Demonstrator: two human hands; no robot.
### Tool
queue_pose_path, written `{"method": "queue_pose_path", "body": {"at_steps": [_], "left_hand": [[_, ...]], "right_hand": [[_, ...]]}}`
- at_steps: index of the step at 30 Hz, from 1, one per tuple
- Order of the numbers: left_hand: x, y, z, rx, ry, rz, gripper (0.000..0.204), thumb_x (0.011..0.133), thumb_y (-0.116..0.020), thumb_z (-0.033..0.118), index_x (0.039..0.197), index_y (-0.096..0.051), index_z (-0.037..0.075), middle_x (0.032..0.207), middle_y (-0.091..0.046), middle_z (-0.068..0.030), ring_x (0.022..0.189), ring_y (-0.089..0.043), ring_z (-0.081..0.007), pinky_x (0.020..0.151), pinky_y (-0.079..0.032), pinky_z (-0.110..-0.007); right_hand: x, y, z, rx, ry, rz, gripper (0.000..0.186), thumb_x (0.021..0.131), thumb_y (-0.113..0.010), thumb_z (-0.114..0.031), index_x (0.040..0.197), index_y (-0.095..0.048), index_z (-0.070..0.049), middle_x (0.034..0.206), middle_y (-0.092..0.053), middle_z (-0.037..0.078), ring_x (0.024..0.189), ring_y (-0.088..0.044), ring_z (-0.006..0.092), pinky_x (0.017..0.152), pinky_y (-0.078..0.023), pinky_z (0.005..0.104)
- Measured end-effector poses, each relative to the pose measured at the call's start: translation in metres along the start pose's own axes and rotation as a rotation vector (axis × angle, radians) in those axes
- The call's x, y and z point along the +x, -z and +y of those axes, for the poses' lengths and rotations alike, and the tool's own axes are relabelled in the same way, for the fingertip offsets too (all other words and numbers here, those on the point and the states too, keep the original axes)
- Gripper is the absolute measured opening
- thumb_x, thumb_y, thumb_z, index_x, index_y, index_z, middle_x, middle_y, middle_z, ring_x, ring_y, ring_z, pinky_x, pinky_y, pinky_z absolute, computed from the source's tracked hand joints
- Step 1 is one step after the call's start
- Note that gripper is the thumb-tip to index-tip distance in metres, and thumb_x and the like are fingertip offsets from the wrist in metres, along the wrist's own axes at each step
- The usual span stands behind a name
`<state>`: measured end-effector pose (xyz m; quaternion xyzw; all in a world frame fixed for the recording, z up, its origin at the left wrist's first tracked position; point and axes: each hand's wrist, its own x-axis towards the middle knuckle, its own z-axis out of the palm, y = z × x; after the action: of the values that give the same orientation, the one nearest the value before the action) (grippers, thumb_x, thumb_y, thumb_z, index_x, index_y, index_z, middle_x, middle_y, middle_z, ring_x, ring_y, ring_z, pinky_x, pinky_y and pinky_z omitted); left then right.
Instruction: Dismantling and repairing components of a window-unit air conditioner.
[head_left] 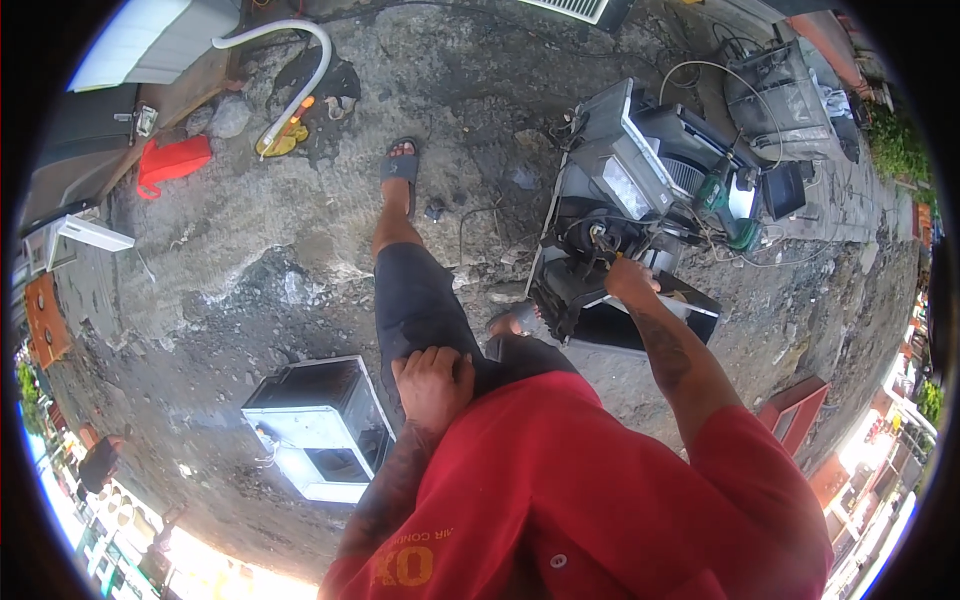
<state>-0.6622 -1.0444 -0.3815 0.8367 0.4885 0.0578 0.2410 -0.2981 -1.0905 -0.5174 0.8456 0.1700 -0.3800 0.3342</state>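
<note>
My left hand (432, 385) rests on my dark shorts at the thigh, fingers slightly bent, holding nothing visible. My right hand (632, 280) grips a small yellow-handled tool (611, 256) at a black compressor (590, 235) in a dismantled metal air-conditioner unit (700, 320); the tool's tip is too small to make out. A grey metal housing (615, 140) leans above it. A green power tool (715, 195) lies to the right among cables and a black panel (785, 190).
A white metal unit (290, 440) stands at lower left. A red bag (175, 160), yellow glove (285, 140) and white hose (318, 70) lie upper left. More metal parts (770, 100) and a red frame (795, 410) are on the right. A person (100, 460) is far lower left.
</note>
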Motion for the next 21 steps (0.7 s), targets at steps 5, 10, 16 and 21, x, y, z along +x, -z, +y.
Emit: {"method": "queue_pose_path", "body": {"at_steps": [5, 10, 16, 21], "left_hand": [[-0.002, -0.003, 0.003, 0.011, -0.031, -0.026, 0.017, 0.08, -0.073, 0.025, 0.072, -0.062, 0.013, 0.07, -0.062, -0.0019, 0.069, -0.059, -0.0247, 0.071, -0.036, -0.041], [-0.002, -0.004, 0.002, 0.008, 0.001, -0.023, 0.017, 0.08, -0.073, 0.025, 0.072, -0.063, 0.013, 0.07, -0.062, -0.0016, 0.068, -0.058, -0.0247, 0.071, -0.036, -0.04], [0.008, 0.005, 0.003, -0.008, 0.036, -0.016, 0.018, 0.08, -0.073, 0.024, 0.072, -0.063, 0.012, 0.07, -0.061, -0.0019, 0.068, -0.058, -0.0246, 0.071, -0.036, -0.04], [0.012, 0.009, -0.002, -0.016, 0.066, 0.016, 0.017, 0.076, -0.073, 0.024, 0.07, -0.061, 0.014, 0.068, -0.06, -0.0033, 0.067, -0.058, -0.0241, 0.071, -0.036, -0.041]], "right_hand": [[0.015, -0.006, -0.004, 0.154, -0.061, -0.056, 0.06, 0.081, -0.071, -0.017, 0.137, -0.054, -0.002, 0.148, -0.042, 0.022, 0.136, -0.04, 0.0419, 0.101, -0.035, 0.0667], [0.026, 0.001, -0.026, 0.052, -0.175, -0.066, 0.051, 0.082, -0.075, -0.021, 0.131, -0.063, -0.015, 0.147, -0.049, 0.01, 0.137, -0.045, 0.0336, 0.102, -0.043, 0.0574], [0.053, -0.006, -0.048, -0.096, -0.426, -0.165, 0.071, 0.077, -0.08, -0.029, 0.142, -0.051, -0.024, 0.153, -0.04, 0.001, 0.141, -0.04, 0.0247, 0.108, -0.039, 0.0558], [0.043, 0.015, -0.065, -0.045, -0.269, -0.198, 0.065, 0.079, -0.078, -0.03, 0.139, -0.054, -0.026, 0.152, -0.043, 0.005, 0.137, -0.045, 0.0291, 0.103, -0.043, 0.0583]]}}
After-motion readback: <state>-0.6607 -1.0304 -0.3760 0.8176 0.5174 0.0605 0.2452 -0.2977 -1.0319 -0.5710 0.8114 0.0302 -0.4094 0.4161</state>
